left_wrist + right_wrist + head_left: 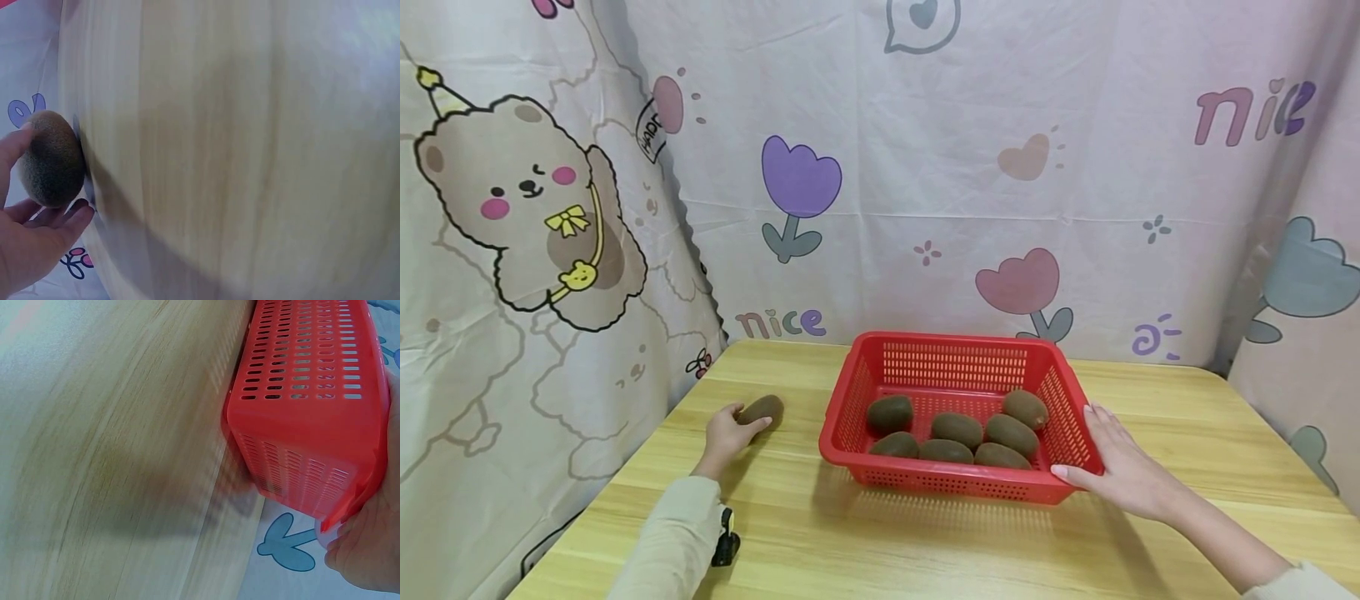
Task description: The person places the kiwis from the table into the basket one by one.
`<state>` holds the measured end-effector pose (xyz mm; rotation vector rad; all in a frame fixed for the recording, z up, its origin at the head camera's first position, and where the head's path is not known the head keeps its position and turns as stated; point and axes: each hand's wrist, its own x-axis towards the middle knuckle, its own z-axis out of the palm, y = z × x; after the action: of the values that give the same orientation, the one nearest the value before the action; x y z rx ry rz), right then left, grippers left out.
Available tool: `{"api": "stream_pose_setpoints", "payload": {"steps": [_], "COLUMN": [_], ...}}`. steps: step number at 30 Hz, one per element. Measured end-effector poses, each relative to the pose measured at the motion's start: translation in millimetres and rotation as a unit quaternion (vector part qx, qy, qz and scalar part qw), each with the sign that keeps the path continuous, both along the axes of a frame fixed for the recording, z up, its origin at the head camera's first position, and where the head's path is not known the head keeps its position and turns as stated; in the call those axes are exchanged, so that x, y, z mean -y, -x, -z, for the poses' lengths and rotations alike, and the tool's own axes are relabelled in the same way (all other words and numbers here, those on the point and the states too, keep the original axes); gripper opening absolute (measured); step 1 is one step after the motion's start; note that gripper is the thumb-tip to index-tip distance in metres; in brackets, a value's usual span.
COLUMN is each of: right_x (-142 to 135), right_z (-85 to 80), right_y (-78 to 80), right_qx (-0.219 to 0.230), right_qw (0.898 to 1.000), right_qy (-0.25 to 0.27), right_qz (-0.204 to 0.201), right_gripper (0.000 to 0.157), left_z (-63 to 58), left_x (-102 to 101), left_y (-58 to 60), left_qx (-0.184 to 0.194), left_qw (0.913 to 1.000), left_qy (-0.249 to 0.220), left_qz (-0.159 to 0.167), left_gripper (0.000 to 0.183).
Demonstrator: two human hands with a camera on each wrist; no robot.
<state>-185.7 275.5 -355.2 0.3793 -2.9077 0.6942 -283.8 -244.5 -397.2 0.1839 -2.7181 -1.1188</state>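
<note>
At the left of the table my left hand (727,437) holds a brown fuzzy kiwi (764,410) between thumb and fingers. The left wrist view shows that kiwi (52,159) close over the wood, thumb on one side and fingertips on the other. A red plastic basket (951,483) with slotted walls stands at the middle of the table, several kiwis (957,429) lying inside it. My right hand (1131,471) grips its right front corner, thumb on the front rim and fingers along the right rim. In the right wrist view the fingers (353,550) are at the basket's rim.
The light wooden table (880,558) runs back to a printed curtain (880,183) behind it. Another stretch of curtain (467,400) hangs along the left edge. A black wrist device (726,540) shows at my left sleeve.
</note>
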Motion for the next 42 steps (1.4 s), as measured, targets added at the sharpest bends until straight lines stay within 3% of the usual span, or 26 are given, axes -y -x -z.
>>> {"api": "stream_pose_setpoints", "payload": {"steps": [10, 20, 27, 36, 42], "right_x": [0, -1, -1, 0, -1], "right_z": [0.1, -0.2, -0.3, -0.9, -0.6], "right_y": [-0.5, -0.3, 0.3, 0.0, -0.2], "right_qx": [-0.003, 0.004, 0.008, 0.011, 0.014], "right_qw": [1.000, 1.000, 1.000, 1.000, 1.000], "right_qy": [0.002, 0.003, 0.004, -0.001, -0.002], "right_qz": [-0.001, -0.001, -0.001, 0.000, 0.001], "right_gripper": [0.101, 0.102, 0.102, 0.102, 0.102], "left_z": [4.0, -0.4, -3.8, -22.4, -37.4], "left_x": [3, 1, -6, -15, -25], "left_y": [-1.7, -3.6, -4.6, -4.6, -3.4], "left_qx": [-0.030, -0.034, -0.051, -0.072, -0.091], "left_qw": [0.9989, 0.9989, 0.9980, 0.9949, 0.9930], "left_qy": [-0.023, -0.010, -0.031, -0.069, -0.075], "left_qz": [-0.028, -0.031, -0.019, -0.015, 0.004], "left_gripper": [0.040, 0.042, 0.050, 0.051, 0.052]}}
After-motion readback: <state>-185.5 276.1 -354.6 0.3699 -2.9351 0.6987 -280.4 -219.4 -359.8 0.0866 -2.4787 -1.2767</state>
